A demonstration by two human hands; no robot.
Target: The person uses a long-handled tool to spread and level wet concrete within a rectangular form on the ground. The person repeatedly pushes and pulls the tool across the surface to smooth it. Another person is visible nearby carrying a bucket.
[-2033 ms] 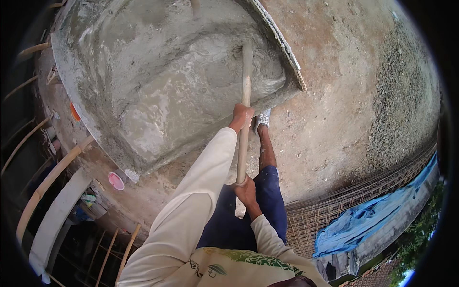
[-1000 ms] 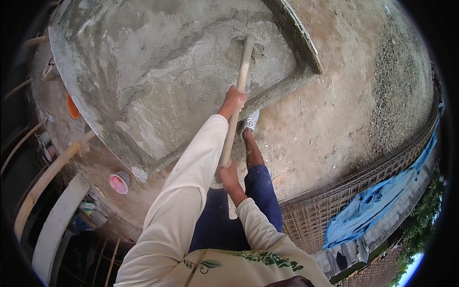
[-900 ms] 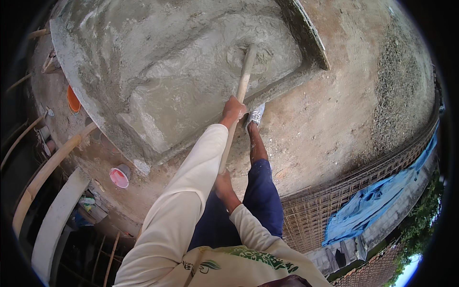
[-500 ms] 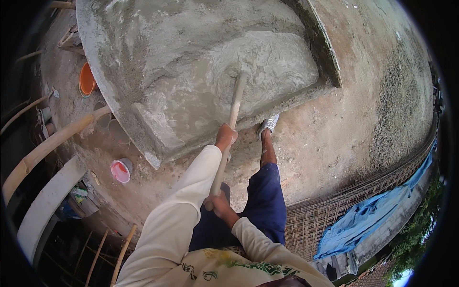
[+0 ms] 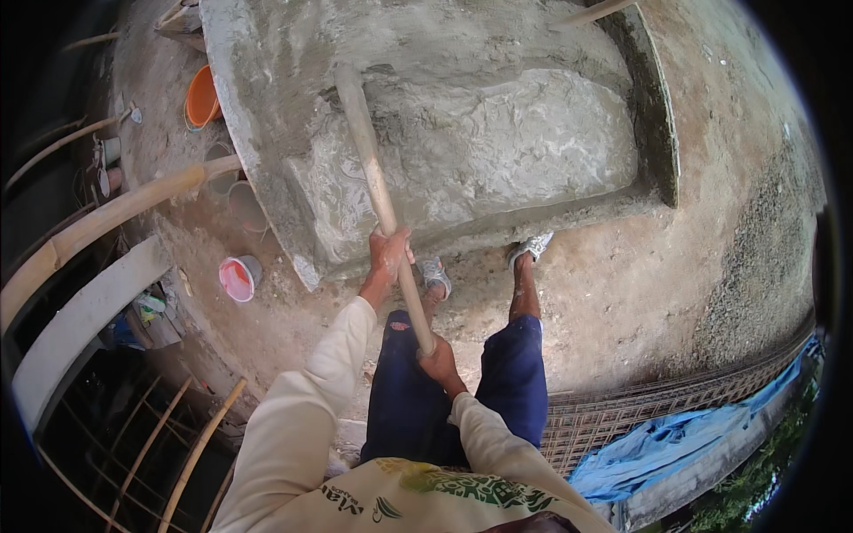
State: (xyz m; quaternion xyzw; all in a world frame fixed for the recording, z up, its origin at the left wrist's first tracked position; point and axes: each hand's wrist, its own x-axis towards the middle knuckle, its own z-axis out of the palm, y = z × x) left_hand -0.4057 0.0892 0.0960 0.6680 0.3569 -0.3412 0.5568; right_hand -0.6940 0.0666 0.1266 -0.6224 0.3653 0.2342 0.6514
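A long wooden-handled hoe [image 5: 378, 182] slants from my body to the left part of a wide mixing trough [image 5: 662, 133]. Its far end reaches the wet grey mortar [image 5: 533, 133]; the blade is hidden there. Partway down the handle, my left hand [image 5: 388, 250] is wrapped round it, just off the trough's near edge. My right hand [image 5: 438, 360] grips the near end of the same handle, in front of my thighs. Smooth, shiny mortar fills the near part of the trough, with rougher mortar behind it.
Left of the trough are an orange bucket [image 5: 203, 96], a white bucket with a pink inside [image 5: 240, 277] and a bamboo pole [image 5: 115, 213]. Another wooden handle [image 5: 597, 12] crosses the far right rim. Wire mesh [image 5: 622, 422] and a blue tarp [image 5: 657, 457] lie at the lower right, gravel [image 5: 764, 266] beyond.
The hoe's far end has shifted left through the mortar, and its handle now leans the other way. Both hands keep their hold. Another wooden handle has appeared at the far right.
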